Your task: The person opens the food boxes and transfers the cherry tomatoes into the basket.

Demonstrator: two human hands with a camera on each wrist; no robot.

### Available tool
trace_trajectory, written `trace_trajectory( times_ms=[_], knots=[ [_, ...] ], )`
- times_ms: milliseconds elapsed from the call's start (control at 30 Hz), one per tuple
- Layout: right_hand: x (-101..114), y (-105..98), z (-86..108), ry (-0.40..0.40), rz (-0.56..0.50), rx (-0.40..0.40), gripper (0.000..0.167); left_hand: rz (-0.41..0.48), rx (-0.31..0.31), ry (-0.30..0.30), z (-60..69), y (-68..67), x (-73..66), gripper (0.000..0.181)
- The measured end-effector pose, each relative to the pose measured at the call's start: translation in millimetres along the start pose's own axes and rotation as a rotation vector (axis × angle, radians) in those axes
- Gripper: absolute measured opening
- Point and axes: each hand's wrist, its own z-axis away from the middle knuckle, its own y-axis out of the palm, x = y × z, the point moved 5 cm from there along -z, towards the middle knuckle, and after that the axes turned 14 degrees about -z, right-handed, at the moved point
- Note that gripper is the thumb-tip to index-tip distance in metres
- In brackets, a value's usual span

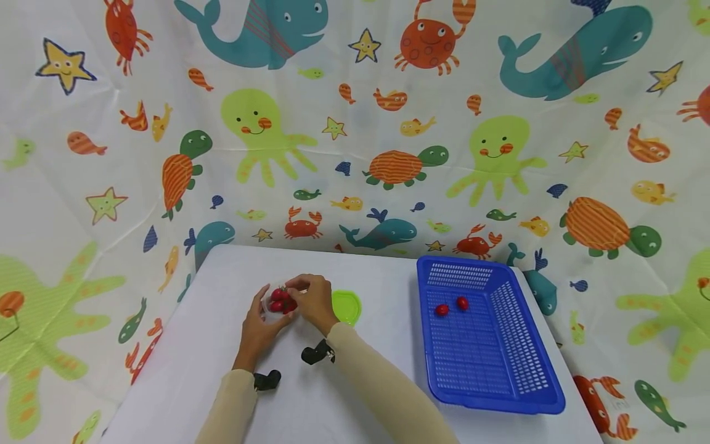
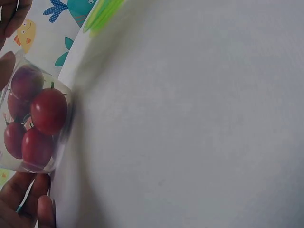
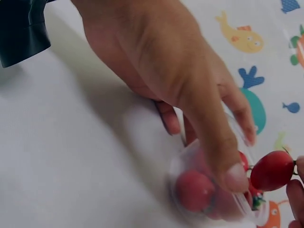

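Note:
A small clear plastic cup (image 3: 176,164) holding several red cherry tomatoes (image 2: 49,111) stands on the white table. My left hand (image 1: 259,325) grips the cup, thumb on one side and fingers on the other. Over the cup's mouth, my right hand (image 1: 315,301) pinches one cherry tomato (image 3: 272,171) near its stem between the fingertips. In the right wrist view only the tips of that hand show at the right edge. A bright green round lid (image 1: 347,307) lies on the table just right of the cup, partly behind the right hand.
A blue plastic basket (image 1: 499,404) stands on the right side of the table, with two cherry tomatoes (image 1: 442,310) inside. Behind the table hangs a curtain (image 1: 355,135) printed with sea animals. Both wrists carry black straps with small cameras (image 1: 269,380).

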Motion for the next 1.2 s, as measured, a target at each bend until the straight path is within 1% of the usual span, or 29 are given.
trace_trajectory(
  times_ms=[167,300,433,900,1200],
  knots=[
    [1.4,-13.3,-1.1,-0.012,-0.022,-0.015,0.013,-0.001,-0.01,0.002,-0.2,0.0,0.3,0.108],
    [3.1,-24.2,-2.4,-0.013,-0.033,-0.035,0.013,0.0,-0.002,-0.008,-1.4,-0.5,1.2,0.108],
    [4.8,-34.1,-3.0,-0.013,-0.037,-0.05,0.014,-0.001,0.002,-0.003,-1.3,-1.4,0.5,0.108],
    [13.8,-71.2,2.4,-0.008,-0.062,-0.098,0.012,0.015,0.021,0.004,-1.0,-1.1,-0.9,0.107],
    [20.3,-89.6,6.1,-0.002,-0.067,-0.121,0.012,0.015,0.039,0.003,-0.8,0.0,-1.6,0.107]
  ],
)
